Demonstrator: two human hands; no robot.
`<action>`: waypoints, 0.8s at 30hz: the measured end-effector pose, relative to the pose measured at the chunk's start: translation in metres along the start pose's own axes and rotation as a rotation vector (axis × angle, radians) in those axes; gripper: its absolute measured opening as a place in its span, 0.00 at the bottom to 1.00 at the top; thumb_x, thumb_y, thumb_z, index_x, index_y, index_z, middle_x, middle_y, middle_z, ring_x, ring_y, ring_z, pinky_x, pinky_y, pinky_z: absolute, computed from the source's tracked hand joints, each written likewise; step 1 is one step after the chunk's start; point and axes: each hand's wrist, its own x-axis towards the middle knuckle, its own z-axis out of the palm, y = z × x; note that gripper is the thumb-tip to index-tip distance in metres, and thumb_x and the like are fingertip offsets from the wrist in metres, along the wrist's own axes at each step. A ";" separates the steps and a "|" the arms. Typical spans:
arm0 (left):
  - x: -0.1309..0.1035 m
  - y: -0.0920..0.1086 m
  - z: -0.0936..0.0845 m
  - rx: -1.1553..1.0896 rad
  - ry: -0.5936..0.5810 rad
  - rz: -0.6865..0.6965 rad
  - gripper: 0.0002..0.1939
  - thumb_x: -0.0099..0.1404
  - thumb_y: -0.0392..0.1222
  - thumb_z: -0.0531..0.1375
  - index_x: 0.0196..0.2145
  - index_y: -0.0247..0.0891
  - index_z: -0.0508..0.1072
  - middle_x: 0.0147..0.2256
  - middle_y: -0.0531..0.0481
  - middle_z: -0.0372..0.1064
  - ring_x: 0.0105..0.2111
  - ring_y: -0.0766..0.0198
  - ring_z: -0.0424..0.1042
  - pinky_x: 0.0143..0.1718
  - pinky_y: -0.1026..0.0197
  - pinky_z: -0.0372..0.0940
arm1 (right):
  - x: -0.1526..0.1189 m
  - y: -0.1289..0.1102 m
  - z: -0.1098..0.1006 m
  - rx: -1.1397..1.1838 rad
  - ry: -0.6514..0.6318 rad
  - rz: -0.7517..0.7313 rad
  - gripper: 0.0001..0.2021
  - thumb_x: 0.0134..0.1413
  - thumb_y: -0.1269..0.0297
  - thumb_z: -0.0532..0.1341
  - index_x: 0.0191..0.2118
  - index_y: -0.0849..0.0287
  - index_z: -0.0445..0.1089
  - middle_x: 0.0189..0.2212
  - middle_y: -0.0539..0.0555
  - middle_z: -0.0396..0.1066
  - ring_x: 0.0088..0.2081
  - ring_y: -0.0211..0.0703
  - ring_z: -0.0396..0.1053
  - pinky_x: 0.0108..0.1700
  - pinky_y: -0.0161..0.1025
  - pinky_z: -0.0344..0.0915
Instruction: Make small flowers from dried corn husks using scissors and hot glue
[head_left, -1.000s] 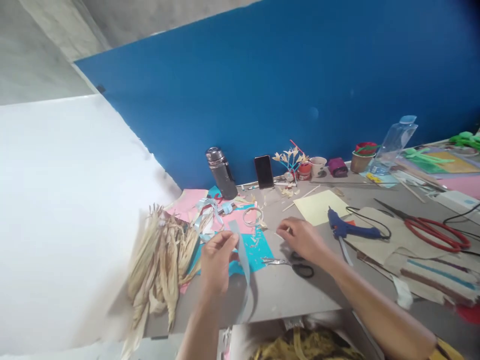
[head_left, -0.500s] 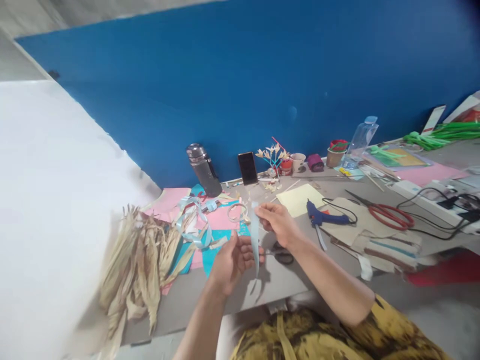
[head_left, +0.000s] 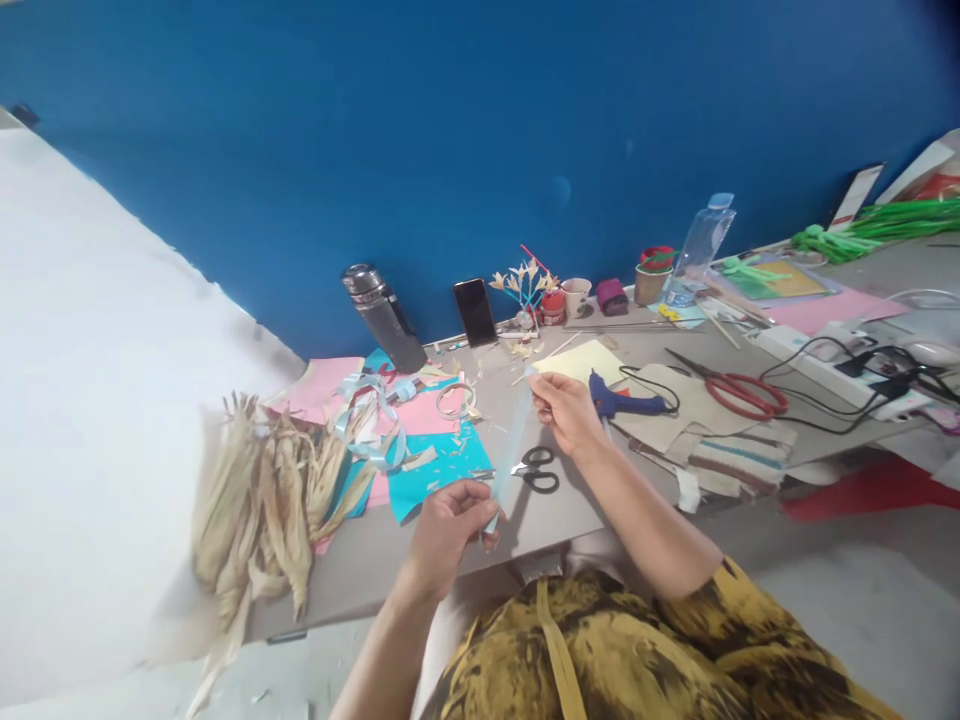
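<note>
A pale blue ribbon strip [head_left: 511, 447] is stretched on a slant between my two hands, above the table's front part. My right hand [head_left: 564, 408] pinches its upper end. Lower and to the left, my left hand [head_left: 455, 522] has closed on the lower end between thumb and fingers. Just behind the strip, black-handled scissors [head_left: 540, 470] lie on the table, their blades partly hidden by the ribbon. A looped length of light blue ribbon [head_left: 373, 425] lies to the left on pink and blue paper.
Dried corn husks [head_left: 259, 520] hang over the table's left edge. A thermos [head_left: 385, 320], phone [head_left: 475, 312] and paper cup [head_left: 576, 298] stand along the wall. At right are a blue glue gun [head_left: 626, 400], red-handled scissors [head_left: 746, 395] and a power strip [head_left: 817, 365].
My left hand has gone from open beside the ribbon to gripping its lower end. The strip now slants taut, and the black-handled scissors show more fully. The view has shifted somewhat.
</note>
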 end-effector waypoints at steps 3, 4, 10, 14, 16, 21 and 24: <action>-0.006 0.008 -0.016 0.180 -0.043 0.001 0.14 0.44 0.43 0.73 0.26 0.36 0.75 0.22 0.48 0.74 0.20 0.65 0.68 0.25 0.63 0.64 | -0.001 0.001 -0.004 -0.031 0.007 0.005 0.21 0.34 0.48 0.72 0.24 0.59 0.66 0.17 0.44 0.56 0.20 0.30 0.50 0.19 0.29 0.42; -0.009 0.013 -0.024 0.284 -0.059 0.008 0.12 0.43 0.41 0.73 0.26 0.36 0.77 0.23 0.47 0.75 0.22 0.62 0.70 0.26 0.62 0.65 | -0.003 0.001 -0.005 -0.051 -0.001 -0.002 0.21 0.36 0.48 0.72 0.24 0.59 0.66 0.17 0.44 0.56 0.20 0.30 0.50 0.19 0.30 0.42; -0.002 0.041 -0.037 0.373 0.403 0.439 0.10 0.52 0.44 0.70 0.32 0.39 0.81 0.33 0.46 0.77 0.33 0.59 0.73 0.31 0.64 0.65 | -0.032 -0.006 0.017 -0.301 -0.228 -0.066 0.16 0.44 0.51 0.68 0.23 0.60 0.69 0.16 0.44 0.57 0.19 0.31 0.51 0.22 0.32 0.48; 0.017 0.041 -0.008 0.237 0.226 0.449 0.12 0.55 0.47 0.68 0.35 0.38 0.79 0.33 0.48 0.76 0.33 0.61 0.72 0.35 0.63 0.66 | -0.049 -0.010 0.039 -0.455 -0.372 -0.093 0.14 0.48 0.54 0.65 0.24 0.61 0.72 0.17 0.45 0.61 0.21 0.32 0.54 0.24 0.32 0.51; 0.025 0.041 0.003 0.201 0.212 0.432 0.11 0.54 0.47 0.69 0.30 0.36 0.78 0.28 0.51 0.73 0.29 0.64 0.69 0.33 0.64 0.64 | -0.049 -0.013 0.041 -0.499 -0.405 -0.099 0.14 0.50 0.54 0.64 0.25 0.61 0.73 0.16 0.46 0.61 0.22 0.33 0.55 0.24 0.32 0.51; 0.041 0.043 0.000 0.031 0.154 0.347 0.13 0.50 0.46 0.70 0.25 0.36 0.73 0.22 0.56 0.65 0.23 0.69 0.63 0.28 0.66 0.61 | -0.020 -0.023 0.017 -0.588 -0.286 -0.196 0.15 0.56 0.54 0.59 0.32 0.61 0.75 0.23 0.50 0.70 0.23 0.36 0.60 0.26 0.33 0.55; 0.050 0.036 -0.012 -0.128 0.140 0.250 0.16 0.47 0.47 0.72 0.26 0.36 0.72 0.25 0.55 0.67 0.25 0.69 0.67 0.28 0.66 0.64 | -0.001 -0.021 -0.001 -1.055 -0.091 -0.251 0.14 0.61 0.59 0.56 0.34 0.60 0.76 0.26 0.52 0.73 0.28 0.40 0.66 0.31 0.34 0.58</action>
